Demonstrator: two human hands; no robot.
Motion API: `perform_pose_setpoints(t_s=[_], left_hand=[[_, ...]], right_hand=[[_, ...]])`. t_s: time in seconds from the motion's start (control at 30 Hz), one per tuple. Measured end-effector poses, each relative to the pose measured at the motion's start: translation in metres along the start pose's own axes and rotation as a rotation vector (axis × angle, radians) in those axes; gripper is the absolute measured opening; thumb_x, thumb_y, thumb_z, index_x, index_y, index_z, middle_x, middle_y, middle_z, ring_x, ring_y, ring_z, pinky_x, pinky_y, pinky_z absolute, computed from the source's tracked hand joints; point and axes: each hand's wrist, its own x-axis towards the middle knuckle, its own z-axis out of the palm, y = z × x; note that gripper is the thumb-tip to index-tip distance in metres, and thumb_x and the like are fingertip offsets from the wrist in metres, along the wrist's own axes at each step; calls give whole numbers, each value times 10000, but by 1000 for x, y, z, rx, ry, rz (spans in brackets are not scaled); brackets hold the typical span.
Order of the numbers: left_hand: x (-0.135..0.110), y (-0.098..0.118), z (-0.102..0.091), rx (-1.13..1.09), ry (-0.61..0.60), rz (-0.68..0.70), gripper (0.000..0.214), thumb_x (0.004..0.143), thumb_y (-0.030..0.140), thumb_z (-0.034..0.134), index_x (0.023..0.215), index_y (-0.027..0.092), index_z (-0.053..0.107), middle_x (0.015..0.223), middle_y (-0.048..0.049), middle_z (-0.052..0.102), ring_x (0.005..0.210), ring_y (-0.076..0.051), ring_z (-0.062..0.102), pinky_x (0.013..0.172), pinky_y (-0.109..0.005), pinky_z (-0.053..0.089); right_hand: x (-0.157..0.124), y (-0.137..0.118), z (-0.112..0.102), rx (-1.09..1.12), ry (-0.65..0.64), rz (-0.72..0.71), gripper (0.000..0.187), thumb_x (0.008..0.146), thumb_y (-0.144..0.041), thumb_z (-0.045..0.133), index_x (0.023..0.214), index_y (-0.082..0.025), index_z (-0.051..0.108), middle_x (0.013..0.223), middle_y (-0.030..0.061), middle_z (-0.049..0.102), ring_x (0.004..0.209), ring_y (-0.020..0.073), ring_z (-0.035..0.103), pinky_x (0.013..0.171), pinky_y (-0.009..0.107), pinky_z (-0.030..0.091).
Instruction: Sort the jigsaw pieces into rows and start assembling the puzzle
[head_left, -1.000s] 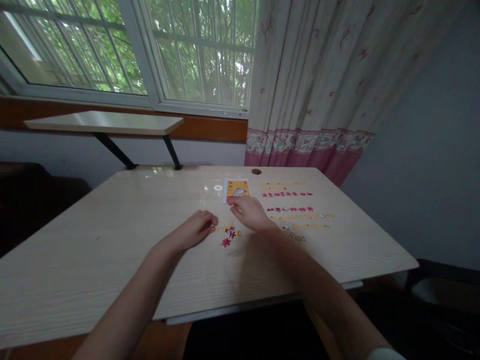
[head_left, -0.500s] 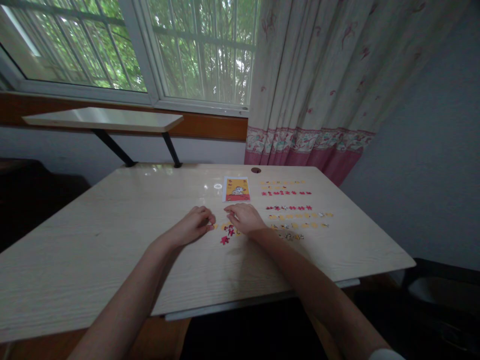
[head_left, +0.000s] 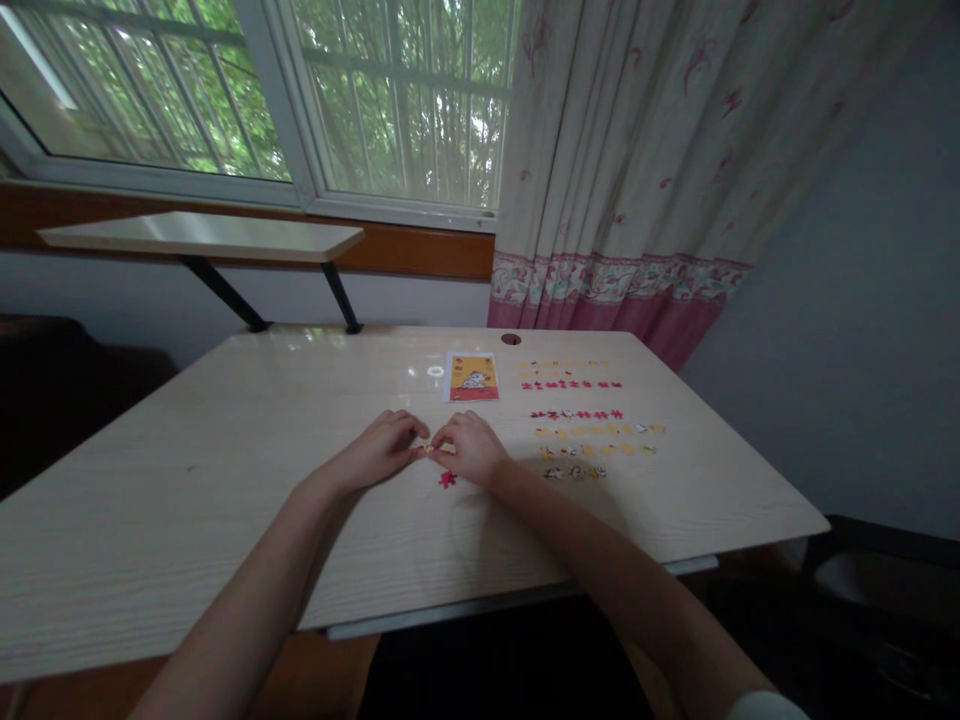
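Note:
My left hand (head_left: 384,448) and my right hand (head_left: 472,450) meet over the middle of the table, fingertips close together. Small yellow jigsaw puzzle pieces (head_left: 428,450) show between them, pinched by both hands low at the tabletop. Just below my right fingers lies a red puzzle piece (head_left: 448,480). My right hand covers the spot where other loose pieces lay. Behind the hands, a picture card (head_left: 474,379) with a white animal on yellow and red lies flat.
Right of my hands, puzzle pieces lie in rows: red ones (head_left: 576,415), yellow ones (head_left: 592,432) and dark-patterned ones (head_left: 576,473). A raised shelf (head_left: 210,235) stands at the table's back left. A round cable hole (head_left: 511,340) is near the back edge, before the curtain (head_left: 615,200).
My right hand has moved slightly left and nearer to the left hand, covering the loose pieces. Its fingers have closed on a piece beside my left fingertips. The left hand has hardly moved.

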Motion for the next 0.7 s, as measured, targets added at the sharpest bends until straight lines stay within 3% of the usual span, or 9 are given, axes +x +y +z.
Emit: perform_pose_setpoints(t_s=[0.1, 0.23, 0.43, 0.53, 0.7], left_hand=[[0, 6, -2, -107, -3, -17, 145, 760, 295, 558, 763, 160, 611, 783, -44, 608, 785, -173, 529, 762, -310, 403], [1, 17, 1, -459, 18, -182, 208, 767, 353, 561, 737, 147, 568, 689, -4, 580, 631, -115, 510, 591, -234, 410], [8, 22, 6, -924, 207, -291, 318, 632, 352, 727, 798, 141, 558, 622, 5, 604, 574, -115, 559, 553, -238, 430], [8, 22, 2, -1015, 200, -327, 415, 589, 328, 773, 881, 151, 538, 617, 9, 630, 579, -130, 593, 561, -249, 448], [6, 26, -2, -1046, 174, -374, 477, 601, 294, 774, 970, 153, 506, 623, 12, 646, 592, -136, 611, 592, -260, 461]], right_hand=[[0, 2, 0, 36, 16, -18, 312, 804, -494, 548, 800, -212, 682, 790, 31, 587, 809, 152, 483, 758, 270, 358], [-1, 7, -6, 63, 70, -75, 224, 814, -416, 571, 810, -214, 669, 795, 16, 596, 812, 143, 494, 763, 261, 361], [-3, 10, -15, 86, 196, -118, 282, 809, -459, 557, 931, -226, 657, 793, 16, 599, 820, 153, 516, 782, 274, 379], [-4, 10, -18, 70, 189, -174, 326, 824, -458, 534, 1055, -249, 632, 825, 25, 604, 857, 163, 519, 800, 284, 385], [-4, 13, -21, 106, 153, -279, 312, 850, -412, 514, 1073, -227, 631, 837, 39, 608, 866, 161, 525, 806, 293, 396]])
